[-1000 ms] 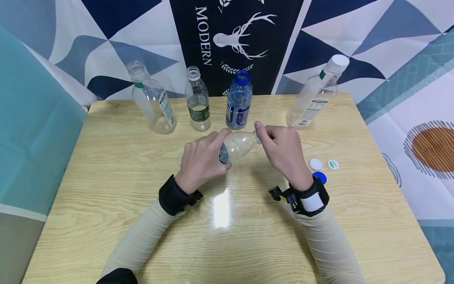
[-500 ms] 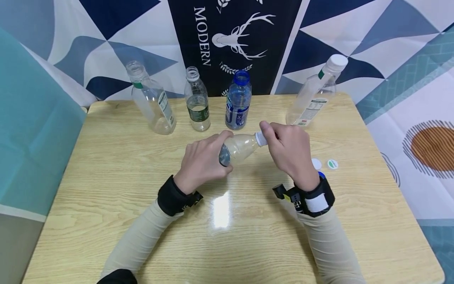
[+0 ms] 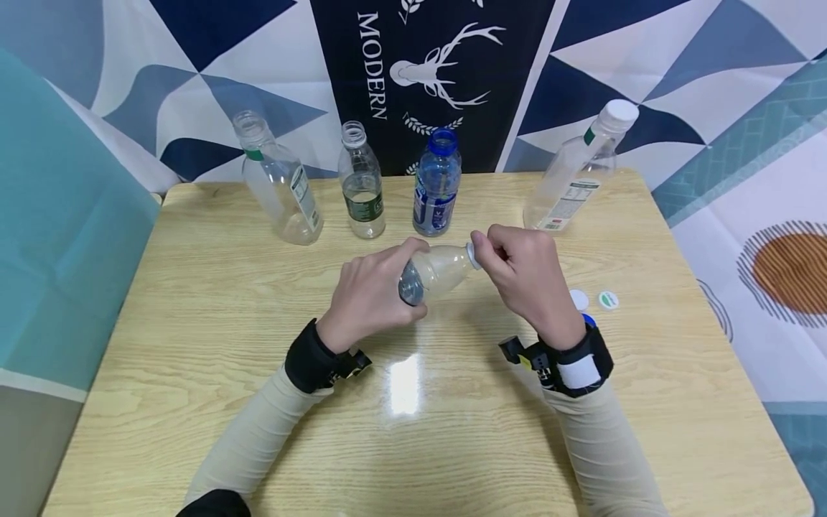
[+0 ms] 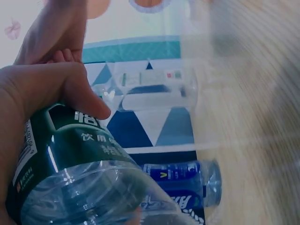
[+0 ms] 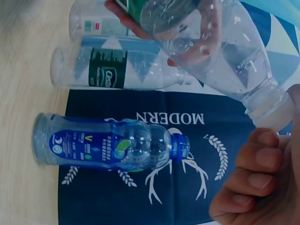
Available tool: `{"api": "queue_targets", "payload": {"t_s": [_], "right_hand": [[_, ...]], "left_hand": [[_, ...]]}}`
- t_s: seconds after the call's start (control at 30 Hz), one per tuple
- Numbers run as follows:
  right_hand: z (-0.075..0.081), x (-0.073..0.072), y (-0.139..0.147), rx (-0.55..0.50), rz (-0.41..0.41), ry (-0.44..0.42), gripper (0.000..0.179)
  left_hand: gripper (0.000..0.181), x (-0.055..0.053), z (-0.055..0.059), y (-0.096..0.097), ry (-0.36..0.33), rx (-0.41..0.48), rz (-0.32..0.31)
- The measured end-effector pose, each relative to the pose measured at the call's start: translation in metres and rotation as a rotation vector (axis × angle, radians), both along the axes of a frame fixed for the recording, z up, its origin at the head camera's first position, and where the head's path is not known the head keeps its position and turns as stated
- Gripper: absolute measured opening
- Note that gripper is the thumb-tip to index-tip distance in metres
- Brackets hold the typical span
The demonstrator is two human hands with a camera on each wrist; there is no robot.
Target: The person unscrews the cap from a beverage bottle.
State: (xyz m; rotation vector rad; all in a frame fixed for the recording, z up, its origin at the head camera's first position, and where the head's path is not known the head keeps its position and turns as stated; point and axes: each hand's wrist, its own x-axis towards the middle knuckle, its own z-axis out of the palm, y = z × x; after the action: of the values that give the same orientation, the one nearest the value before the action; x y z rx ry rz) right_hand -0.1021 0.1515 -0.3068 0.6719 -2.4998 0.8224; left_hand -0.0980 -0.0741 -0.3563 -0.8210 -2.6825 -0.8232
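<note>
My left hand (image 3: 375,291) grips a clear plastic water bottle (image 3: 446,269) round its body, holding it tilted above the table with the neck toward the right. Its green label (image 4: 89,136) shows in the left wrist view. At the neck sits a white cap (image 5: 272,110), which my right hand (image 3: 526,276) pinches between thumb and curled fingers. In the right wrist view the fingertips (image 5: 260,180) lie against the cap's side. Behind the hands stand a capless blue bottle (image 3: 436,190) and a small capless green-labelled bottle (image 3: 363,190).
A large capless clear bottle (image 3: 279,190) stands at the back left, and a similar one with a white cap (image 3: 568,179) at the back right. Right of my right hand lie a white cap (image 3: 579,299), a green-and-white cap (image 3: 608,300) and a partly hidden blue cap (image 3: 589,320).
My right hand has shifted slightly right and turned at the cap, which showed more fully half a second ago. The left hand keeps its grip, and the bottle has shifted only slightly.
</note>
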Motion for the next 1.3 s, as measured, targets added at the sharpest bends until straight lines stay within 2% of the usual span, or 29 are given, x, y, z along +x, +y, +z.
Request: {"api": "queue_targets", "payload": {"t_s": [0.1,0.17,0.33,0.4,0.47,0.57,0.63,0.77,0.87,0.93,1.13,1.2,1.3], "right_hand": [[0.002,0.002,0.003,0.02,0.014,0.034,0.048],[0.003,0.003,0.004,0.047,-0.013,0.022,0.05],[-0.001,0.002,0.003,0.085,-0.167,-0.07,0.06],[-0.002,0.002,0.002,0.078,-0.19,-0.11,0.063],[-0.003,0.002,0.0,0.056,-0.175,-0.142,0.063],[-0.005,0.001,-0.002,0.027,-0.129,-0.147,0.061],[-0.005,0.001,-0.002,0.011,-0.091,-0.109,0.058],[-0.004,-0.001,-0.001,0.002,0.001,0.04,0.05],[-0.002,-0.002,0.003,0.002,0.052,0.093,0.045],[0.0,-0.001,0.005,0.004,0.063,0.061,0.042],[0.008,0.003,0.012,-0.046,0.099,-0.149,0.023],[0.014,0.005,0.011,-0.076,0.127,-0.183,0.021],[0.026,0.012,0.003,-0.129,0.146,-0.177,0.019]], "left_hand": [[0.077,0.0,0.001,0.001,-0.042,0.011,-0.024],[0.077,0.0,0.0,0.002,-0.038,0.008,-0.018],[0.075,0.001,-0.002,0.003,0.086,-0.062,0.044],[0.074,0.002,-0.002,0.003,0.139,-0.091,0.066],[0.074,0.002,-0.003,0.003,0.161,-0.1,0.075],[0.075,0.002,-0.003,0.003,0.14,-0.085,0.068],[0.076,0.002,-0.002,0.002,0.092,-0.064,0.051],[0.078,0.001,-0.001,0.001,-0.051,0.006,-0.009],[0.078,0.001,0.0,0.002,-0.106,0.032,-0.034],[0.078,0.001,0.0,0.002,-0.099,0.025,-0.031],[0.078,0.0,-0.001,0.001,-0.015,-0.019,0.022],[0.077,-0.001,-0.002,0.0,0.01,-0.027,0.039],[0.075,-0.002,-0.003,0.0,0.033,-0.033,0.054]]}}
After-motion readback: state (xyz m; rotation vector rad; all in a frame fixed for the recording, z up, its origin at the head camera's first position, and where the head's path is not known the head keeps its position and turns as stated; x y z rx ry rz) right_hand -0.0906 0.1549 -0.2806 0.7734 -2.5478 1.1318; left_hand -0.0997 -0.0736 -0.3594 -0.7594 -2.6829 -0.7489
